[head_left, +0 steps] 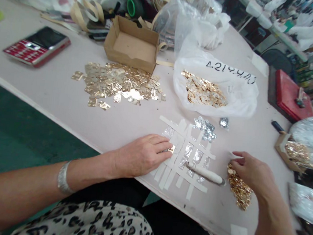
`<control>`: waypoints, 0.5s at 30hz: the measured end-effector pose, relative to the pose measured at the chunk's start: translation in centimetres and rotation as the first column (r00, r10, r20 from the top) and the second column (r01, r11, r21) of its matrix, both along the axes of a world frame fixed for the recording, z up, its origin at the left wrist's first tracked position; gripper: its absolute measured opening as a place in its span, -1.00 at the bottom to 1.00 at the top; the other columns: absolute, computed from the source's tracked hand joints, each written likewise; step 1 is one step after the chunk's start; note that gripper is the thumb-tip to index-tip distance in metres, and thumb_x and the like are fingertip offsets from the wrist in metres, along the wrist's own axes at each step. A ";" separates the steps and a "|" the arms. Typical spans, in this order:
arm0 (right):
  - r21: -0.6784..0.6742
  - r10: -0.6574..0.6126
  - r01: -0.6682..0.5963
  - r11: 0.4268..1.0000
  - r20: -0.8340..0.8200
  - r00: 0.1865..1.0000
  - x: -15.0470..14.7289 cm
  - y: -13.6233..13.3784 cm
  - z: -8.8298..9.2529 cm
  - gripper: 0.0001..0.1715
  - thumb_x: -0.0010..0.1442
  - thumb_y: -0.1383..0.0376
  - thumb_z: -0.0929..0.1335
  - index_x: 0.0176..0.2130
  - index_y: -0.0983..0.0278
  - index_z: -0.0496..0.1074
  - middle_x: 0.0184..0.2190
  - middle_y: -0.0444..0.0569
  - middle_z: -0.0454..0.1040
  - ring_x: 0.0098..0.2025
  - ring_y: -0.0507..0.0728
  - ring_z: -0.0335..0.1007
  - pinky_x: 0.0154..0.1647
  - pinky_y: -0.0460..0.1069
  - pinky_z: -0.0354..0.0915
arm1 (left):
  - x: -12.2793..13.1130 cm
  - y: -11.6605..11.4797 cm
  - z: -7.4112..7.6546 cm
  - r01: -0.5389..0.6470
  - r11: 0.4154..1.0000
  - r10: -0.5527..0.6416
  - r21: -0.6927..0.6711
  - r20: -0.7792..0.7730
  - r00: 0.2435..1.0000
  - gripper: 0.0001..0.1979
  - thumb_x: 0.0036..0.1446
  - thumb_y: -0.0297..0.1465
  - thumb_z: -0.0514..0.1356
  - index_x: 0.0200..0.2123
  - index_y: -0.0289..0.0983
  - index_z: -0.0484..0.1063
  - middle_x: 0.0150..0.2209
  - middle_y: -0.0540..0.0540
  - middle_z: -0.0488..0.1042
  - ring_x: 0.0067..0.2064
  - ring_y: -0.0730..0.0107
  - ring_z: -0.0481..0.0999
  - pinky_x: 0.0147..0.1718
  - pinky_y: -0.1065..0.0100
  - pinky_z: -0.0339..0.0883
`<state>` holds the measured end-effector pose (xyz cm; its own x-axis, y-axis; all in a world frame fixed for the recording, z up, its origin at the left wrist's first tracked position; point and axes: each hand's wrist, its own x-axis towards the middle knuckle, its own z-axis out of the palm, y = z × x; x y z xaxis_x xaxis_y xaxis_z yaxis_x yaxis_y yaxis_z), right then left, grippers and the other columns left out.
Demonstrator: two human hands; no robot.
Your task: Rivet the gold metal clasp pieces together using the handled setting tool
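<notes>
My left hand (141,155) lies on the table edge, its fingertips pinching a small gold metal plate (171,149) against a lattice of masking tape strips (186,155) stuck to the tabletop. My right hand (251,171) hovers over a small heap of gold fittings (239,190), fingers curled and pinched on something I cannot make out. A white-handled tool (205,173) lies on the tape between both hands. Shiny silver pieces (205,127) sit just beyond the tape.
A spread of gold plates (115,84) lies beside an open cardboard box (133,45). A white plastic bag (235,99) holds more gold plates. A red calculator (38,45) sits far left, a red block (291,93) far right. Tape rolls and bags crowd the back.
</notes>
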<state>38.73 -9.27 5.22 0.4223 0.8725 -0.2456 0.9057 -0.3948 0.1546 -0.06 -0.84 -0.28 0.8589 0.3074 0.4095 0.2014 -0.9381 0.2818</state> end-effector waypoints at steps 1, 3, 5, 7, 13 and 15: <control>0.002 0.004 -0.004 1.000 -0.022 1.000 0.3 -0.1 0.1 -0.53 0.08 0.18 0.31 -0.02 0.23 0.49 -0.33 -0.02 0.63 -0.38 0.22 0.52 -0.35 0.06 0.27 | 0.0 0.0 0.0 -0.001 1.000 0.001 0.000 0.002 1.000 -0.76 0.32 -0.49 0.08 -0.01 -0.34 0.45 0.06 -0.20 0.49 0.17 0.14 0.41 0.13 0.13 0.39; -0.003 0.005 -0.005 1.000 -0.038 0.999 0.7 -0.4 0.3 -0.54 0.10 0.17 0.31 -0.02 0.21 0.49 -0.32 -0.06 0.64 -0.36 0.18 0.53 -0.33 0.04 0.29 | 0.0 0.0 0.0 0.002 1.000 -0.002 0.001 0.008 1.000 -0.76 0.31 -0.49 0.08 0.00 -0.33 0.45 0.06 -0.20 0.50 0.17 0.15 0.41 0.13 0.14 0.39; -0.005 -0.008 0.008 1.000 -0.035 0.999 1.0 -0.7 0.4 -0.56 0.12 0.17 0.30 -0.02 0.19 0.50 -0.33 -0.09 0.64 -0.37 0.15 0.54 -0.34 0.01 0.30 | 0.0 0.0 -0.1 0.005 1.000 -0.006 0.008 0.019 1.000 -0.76 0.30 -0.50 0.09 0.00 -0.32 0.45 0.05 -0.20 0.50 0.16 0.15 0.42 0.14 0.14 0.39; -0.006 -0.019 0.019 1.000 -0.018 1.000 1.0 -0.9 0.5 -0.59 0.13 0.15 0.30 -0.04 0.18 0.50 -0.35 -0.11 0.63 -0.37 0.15 0.54 -0.35 0.01 0.30 | 0.0 0.0 -0.2 0.007 1.000 -0.007 0.011 0.023 1.000 -0.75 0.30 -0.50 0.09 0.00 -0.32 0.46 0.05 -0.19 0.51 0.15 0.15 0.42 0.14 0.14 0.38; -0.001 0.047 -0.047 0.999 0.028 0.998 0.3 -1.0 0.2 -0.56 0.19 0.18 0.26 0.06 0.13 0.43 -0.23 -0.12 0.63 -0.26 0.15 0.56 -0.27 0.00 0.31 | 0.1 0.0 -0.5 0.000 1.000 0.000 -0.003 0.008 1.000 -0.74 0.31 -0.49 0.11 0.03 -0.33 0.45 0.07 -0.19 0.50 0.17 0.13 0.41 0.14 0.11 0.39; -0.023 0.076 -0.075 0.997 0.040 0.996 0.0 -1.0 0.2 -0.58 0.22 0.18 0.25 0.06 0.11 0.43 -0.23 -0.12 0.63 -0.24 0.15 0.55 -0.23 0.01 0.32 | 0.1 0.0 -0.5 0.004 1.000 -0.004 -0.005 0.006 1.000 -0.74 0.31 -0.48 0.11 0.03 -0.33 0.45 0.07 -0.19 0.50 0.17 0.12 0.41 0.15 0.10 0.38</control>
